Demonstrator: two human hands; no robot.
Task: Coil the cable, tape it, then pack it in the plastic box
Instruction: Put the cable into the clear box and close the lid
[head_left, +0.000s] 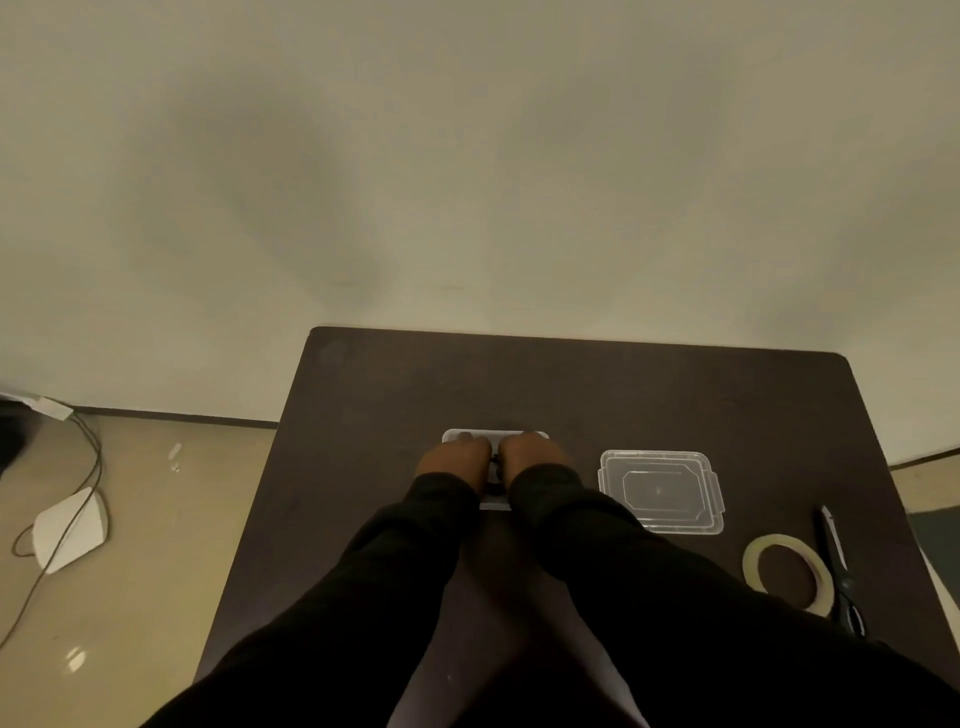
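A clear plastic box (470, 434) stands in the middle of the dark table (571, 384), mostly covered by my hands. My left hand (453, 460) and my right hand (535, 456) lie side by side on top of it, backs up, fingertips reaching its far rim. A bit of the dark cable (496, 464) shows in the gap between them, down inside the box; the rest is hidden under my palms. The box's clear lid (661, 491) lies flat to the right, apart from the box.
A roll of clear tape (789, 571) and black scissors (836, 566) lie near the table's right edge. On the floor to the left are a white device (70, 530) and a thin wire (88, 467). A wall rises behind the table.
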